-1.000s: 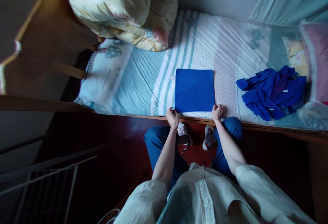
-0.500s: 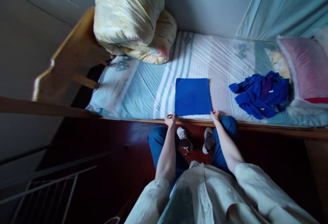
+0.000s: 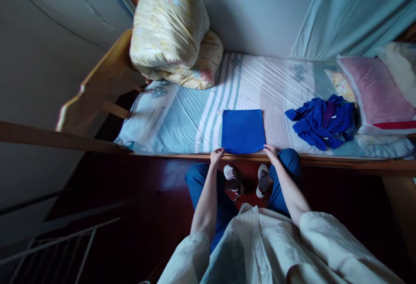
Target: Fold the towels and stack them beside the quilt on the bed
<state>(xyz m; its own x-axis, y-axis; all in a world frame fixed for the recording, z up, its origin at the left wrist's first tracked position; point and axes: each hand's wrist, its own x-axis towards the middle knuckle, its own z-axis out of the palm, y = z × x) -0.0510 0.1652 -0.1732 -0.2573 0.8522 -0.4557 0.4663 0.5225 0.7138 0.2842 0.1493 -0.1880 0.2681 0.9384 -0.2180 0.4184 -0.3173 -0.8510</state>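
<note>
A flat, nearly square piece of blue cloth (image 3: 243,131) lies on the patterned bed sheet (image 3: 182,119) at the bed's near edge. My left hand (image 3: 217,156) pinches its near left corner. The near right corner sits between the fingers of my right hand (image 3: 270,151). Between the two hands the near edge sags slightly. Whether the cloth is folded in layers I cannot tell. To the right lies a crumpled heap of blue clothing (image 3: 325,121) with a dark purple patch and a small white tag.
A yellow floral quilt (image 3: 169,28) is piled at the bed's left end, beside the wooden end board (image 3: 94,84). A pink pillow (image 3: 377,89) rests at the right. The wooden bed rail (image 3: 175,156) runs along the front. A white metal rack (image 3: 65,245) stands lower left.
The view has tilted up and shifted slightly. My hands keep hold of the near corners, drawn a little closer together, and the cloth's near edge now bows instead of lying straight.
</note>
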